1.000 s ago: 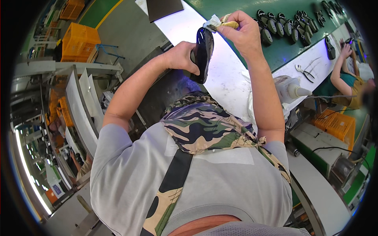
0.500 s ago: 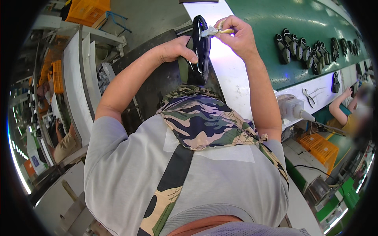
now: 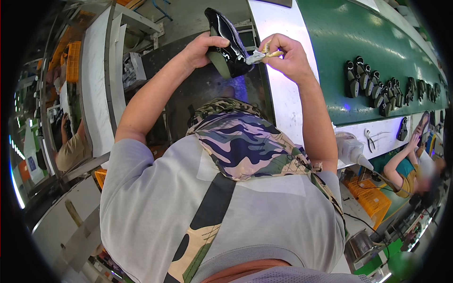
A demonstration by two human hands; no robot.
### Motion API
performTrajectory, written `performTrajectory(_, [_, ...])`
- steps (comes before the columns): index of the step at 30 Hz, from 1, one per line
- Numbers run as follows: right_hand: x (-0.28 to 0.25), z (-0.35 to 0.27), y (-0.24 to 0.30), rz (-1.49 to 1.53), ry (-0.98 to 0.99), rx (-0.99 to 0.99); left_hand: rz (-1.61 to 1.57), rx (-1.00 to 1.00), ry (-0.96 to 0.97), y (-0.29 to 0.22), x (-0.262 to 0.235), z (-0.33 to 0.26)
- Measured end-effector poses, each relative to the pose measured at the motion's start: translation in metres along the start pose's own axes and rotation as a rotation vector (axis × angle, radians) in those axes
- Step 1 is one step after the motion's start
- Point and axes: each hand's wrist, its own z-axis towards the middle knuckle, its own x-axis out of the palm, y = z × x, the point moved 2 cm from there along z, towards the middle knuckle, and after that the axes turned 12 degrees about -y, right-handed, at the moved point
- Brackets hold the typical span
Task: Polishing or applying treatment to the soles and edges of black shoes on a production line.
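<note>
Nearest the camera is the person's own chest, a grey shirt under a camouflage apron whose strap runs down across it. Beyond the apron both forearms rise toward a glossy black shoe, which is held up in the air, above the apron and just left of the white edge of the work line. The left hand grips the shoe from its left side, fingers curled shut around the upper with the greenish sole turned toward the body. The right hand is just right of the shoe, its fingers pinched closed on a small whitish cloth wad that touches the shoe's shiny side; a thin pale stick-like thing seems pinched with it, though it is too small to tell. Right of the shoe and farther off runs a green conveyor belt carrying a row of dark shoes well apart from the held shoe. Down the line from those, a pair of pliers lies on the white edge, and past it another worker's arm reaches onto the line. Well to the left of the shoe stand orange crates.
</note>
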Motion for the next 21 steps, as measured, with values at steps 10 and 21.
performTrajectory(10, [0.016, 0.013, -0.045, 0.181, -0.263, 0.250, -0.360, 0.241, -0.073, 0.002, -0.022, -0.016])
performTrajectory(21, [0.014, 0.006, -0.050, 0.674, -0.254, 0.423, -0.149, 0.566, -0.757, -0.070, -0.098, -0.148])
